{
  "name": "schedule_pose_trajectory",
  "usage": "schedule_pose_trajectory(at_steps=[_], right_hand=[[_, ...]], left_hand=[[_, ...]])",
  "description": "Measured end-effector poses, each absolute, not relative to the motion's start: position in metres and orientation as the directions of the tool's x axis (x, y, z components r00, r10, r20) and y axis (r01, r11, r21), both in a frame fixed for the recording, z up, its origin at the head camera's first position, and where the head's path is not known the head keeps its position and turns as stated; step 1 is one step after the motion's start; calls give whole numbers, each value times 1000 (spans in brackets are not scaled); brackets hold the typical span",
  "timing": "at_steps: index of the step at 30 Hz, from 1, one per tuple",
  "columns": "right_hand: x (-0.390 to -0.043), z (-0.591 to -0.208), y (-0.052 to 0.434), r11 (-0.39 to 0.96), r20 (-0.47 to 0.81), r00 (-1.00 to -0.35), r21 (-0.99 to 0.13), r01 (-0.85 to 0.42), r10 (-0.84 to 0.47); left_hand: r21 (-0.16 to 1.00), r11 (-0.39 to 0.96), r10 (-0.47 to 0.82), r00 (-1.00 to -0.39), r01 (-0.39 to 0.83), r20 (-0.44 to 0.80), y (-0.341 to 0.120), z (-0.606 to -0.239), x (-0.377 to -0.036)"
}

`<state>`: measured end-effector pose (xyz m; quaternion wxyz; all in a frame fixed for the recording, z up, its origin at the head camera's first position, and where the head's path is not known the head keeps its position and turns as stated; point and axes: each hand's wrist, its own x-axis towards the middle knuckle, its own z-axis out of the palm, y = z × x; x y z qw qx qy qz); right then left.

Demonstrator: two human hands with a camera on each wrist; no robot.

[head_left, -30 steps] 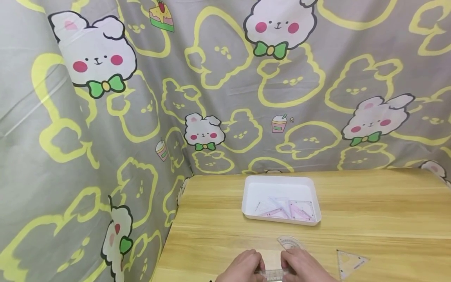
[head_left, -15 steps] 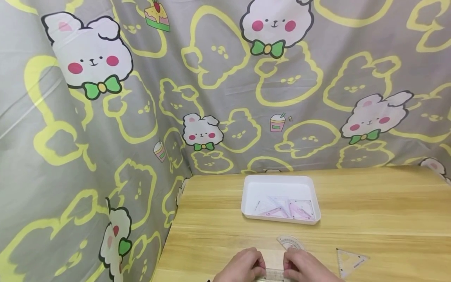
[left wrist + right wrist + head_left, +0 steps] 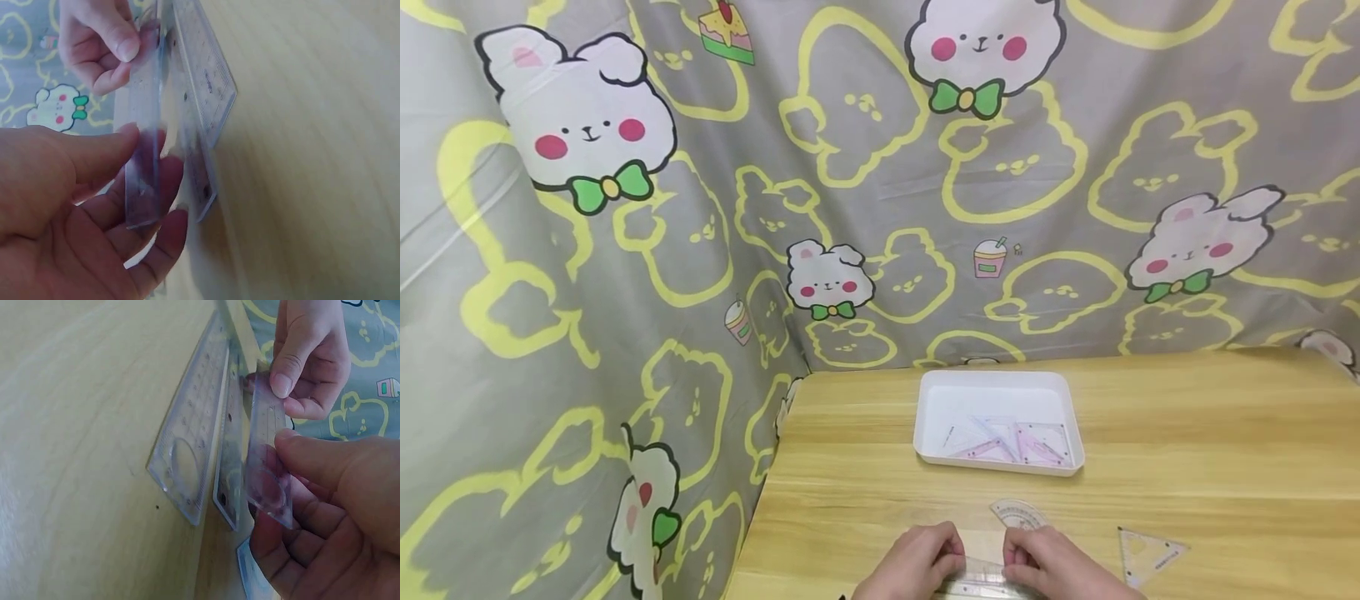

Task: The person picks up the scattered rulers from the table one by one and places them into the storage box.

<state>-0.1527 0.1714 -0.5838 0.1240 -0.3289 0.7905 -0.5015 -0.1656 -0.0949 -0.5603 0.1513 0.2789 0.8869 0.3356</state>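
Both hands pinch one clear ruler [image 3: 265, 465] at the table's [image 3: 1187, 450] near edge — left hand [image 3: 917, 567] and right hand [image 3: 1048, 567] on opposite ends. I'd lift it level, clear of the others — no dragging.

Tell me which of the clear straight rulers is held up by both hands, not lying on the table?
The narrow clear ruler, pinched at each end by the left hand and right hand; the other rulers lie flat on the table.

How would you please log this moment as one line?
left hand: pinches ruler | right hand: pinches ruler | more rulers on table | tray: set squares
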Motion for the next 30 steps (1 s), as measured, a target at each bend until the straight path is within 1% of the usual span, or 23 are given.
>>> schedule_pose_trajectory(at_steps=[3,7,13,16,21,26,30], right_hand=[[-154,-583,175,261,134,-752,-887,-382,-645],[-155,-578,180,272,95,-771,-903,-333,-630],[-157,-567,185,274,40,-820,-932,-236,-571],[-159,-562,190,265,43,-835,-938,-222,-548],[-164,-557,202,298,98,-850,-911,-286,-517],[-168,-554,212,375,156,-857,-850,-370,-491],[-175,-553,215,421,247,-848,-782,-460,-469]], left_hand=[[732,582,597,-797,355,-88,-94,-560,-168],[768,546,600,-796,334,-80,-91,-558,-172],[799,493,619,-784,346,-43,-86,-553,-182],[809,467,631,-775,358,-21,-84,-550,-187],[846,414,629,-778,335,0,-72,-548,-194],[909,348,600,-799,231,-27,-53,-544,-201],[945,291,567,-823,147,-46,-43,-540,-210]])
